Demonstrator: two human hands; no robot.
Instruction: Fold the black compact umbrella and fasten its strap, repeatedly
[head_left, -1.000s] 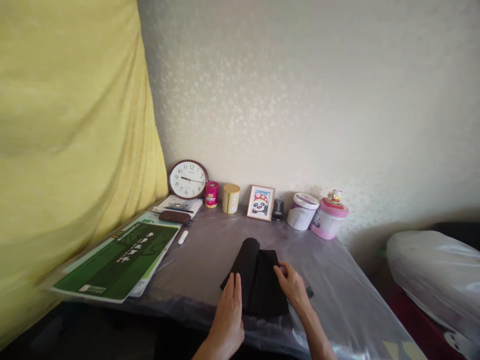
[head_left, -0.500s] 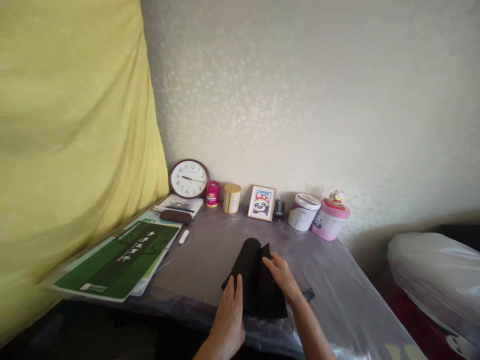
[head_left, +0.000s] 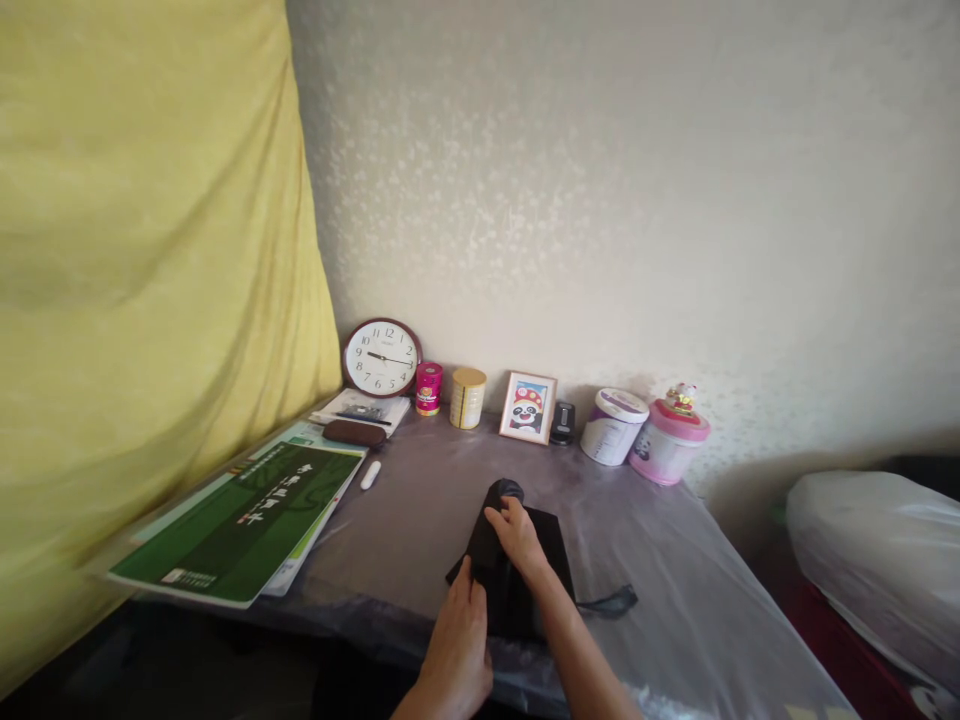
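Observation:
A black folded cloth article [head_left: 553,545], which looks like a compact umbrella with its panels laid flat, lies on the table's near part. Its upper end is rounded and gathered, and a dark strap [head_left: 611,602] trails out to the right. My left hand [head_left: 459,625] holds the lower left edge, fingers together and thumb side hidden. Across the upper part reaches my right hand [head_left: 516,532], its thumb and fingers pinching the cloth near the rounded end. My right forearm hides some of the panels.
Green booklets [head_left: 247,525], a brown case [head_left: 354,433] and a white stick-like object [head_left: 370,475] lie left. Along the wall stand a clock [head_left: 383,358], pink tin [head_left: 429,390], yellow-lidded tin [head_left: 468,400], panda picture [head_left: 528,408], black object [head_left: 562,424] and two tubs [head_left: 613,430].
My right hand has moved left and up, from the right-hand panel onto the rounded upper end. The raised flap now lies flatter, and more of the strap shows. My left hand stays nearly in place.

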